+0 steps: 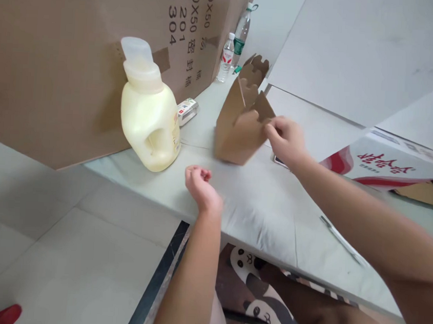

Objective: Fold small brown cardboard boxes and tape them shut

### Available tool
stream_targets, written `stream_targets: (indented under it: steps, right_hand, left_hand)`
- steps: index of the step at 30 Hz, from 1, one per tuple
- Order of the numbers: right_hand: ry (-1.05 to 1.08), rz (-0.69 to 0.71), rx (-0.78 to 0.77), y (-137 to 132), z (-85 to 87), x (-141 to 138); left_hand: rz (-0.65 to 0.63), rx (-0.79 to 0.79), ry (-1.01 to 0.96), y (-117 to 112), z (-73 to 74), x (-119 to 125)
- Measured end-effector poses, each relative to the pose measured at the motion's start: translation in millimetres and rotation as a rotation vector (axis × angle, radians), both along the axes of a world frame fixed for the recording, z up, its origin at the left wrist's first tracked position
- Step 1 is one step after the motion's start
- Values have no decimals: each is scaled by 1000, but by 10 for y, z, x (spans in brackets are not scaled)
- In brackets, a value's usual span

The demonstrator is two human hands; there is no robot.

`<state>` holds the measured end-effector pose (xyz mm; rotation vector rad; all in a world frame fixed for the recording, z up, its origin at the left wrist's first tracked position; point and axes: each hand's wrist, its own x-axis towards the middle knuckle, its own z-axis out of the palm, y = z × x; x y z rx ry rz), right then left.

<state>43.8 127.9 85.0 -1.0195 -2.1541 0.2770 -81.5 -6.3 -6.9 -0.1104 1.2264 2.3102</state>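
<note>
Table w/ open carton on it, near jug; prob. light, stiff card, walls may crease, so best gripped low on sides. R hand pinches its upper edge; L hand curled in, seemingly empty, nearby.

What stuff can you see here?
Carton: 1, brown, upper left
Jug: 1, pale yellow, left
Bottles: 2, clear, back
Small box: 1, white, behind jug
Printed box: 1, white-red, right
Panels: count unclear, white, upper right
Thin tool: 1, whitish, right
Table: 1, pale, middle
Floor: 1, grey, lower left
Panda cloth: 1, multicoloured, below
Unclear object: 1, red, bottom-left
Cardboard box: 1, brown, centre
Left hand: 1, bare, near table edge
Right hand: 1, bare, holding cardboard box
</note>
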Motion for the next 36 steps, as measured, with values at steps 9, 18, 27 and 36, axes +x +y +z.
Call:
stream_targets:
  steps: [9, 18, 27, 36]
  right_hand:
    - [153, -83, 303, -1398, -318, 2065]
    - [596, -101, -155, -1426, -965, 2251]
    - [720, -362, -189, -1527, -972, 2301]
    - [811, -264, -308, -1560, -984, 2321]
  left_hand:
    - [-561, 338, 769, -97, 56, 338]
    - [-815, 354, 969, 30, 111, 838]
    - [-760, 192, 1126, 66, 105, 988]
    - [-786, 229, 1005, 42, 82, 996]
